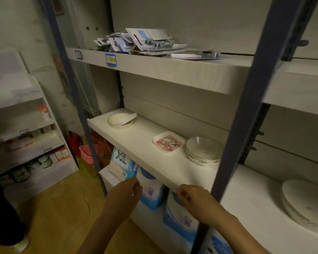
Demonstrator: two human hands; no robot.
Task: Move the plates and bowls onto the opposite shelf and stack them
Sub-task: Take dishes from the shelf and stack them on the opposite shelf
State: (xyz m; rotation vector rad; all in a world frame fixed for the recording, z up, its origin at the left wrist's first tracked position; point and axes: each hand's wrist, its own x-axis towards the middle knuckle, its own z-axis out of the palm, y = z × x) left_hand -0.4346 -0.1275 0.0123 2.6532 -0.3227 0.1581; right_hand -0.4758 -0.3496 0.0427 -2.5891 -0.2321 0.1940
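A dim storeroom seen from a person's head, looking down at a white shelving unit with dark blue-grey metal uprights (246, 114). The middle white shelf (136, 143) carries the dishes. Toward its far left end sits a round cream bowl with a thin dark rim (120, 121), with a white spoon-like piece (131, 116) leaning in it. Further right lies a small square white plate printed with pink cartoon animals (168, 142). Just beside that, on its right, is a short stack of round cream bowls (203, 150). Beyond the upright, in the next bay on the same level, a stack of large round white plates (306, 204) rests near the right edge.

Both hands are low in front of the shelf's front edge, holding no dish. The left hand (126, 189) has its fingers curled loosely, the fingertips pinched together. The right hand (193, 197) is curled the same way, just under the shelf edge.

The upper shelf holds a loose pile of carded packets (141, 42). Below are blue and white packages (150, 191).
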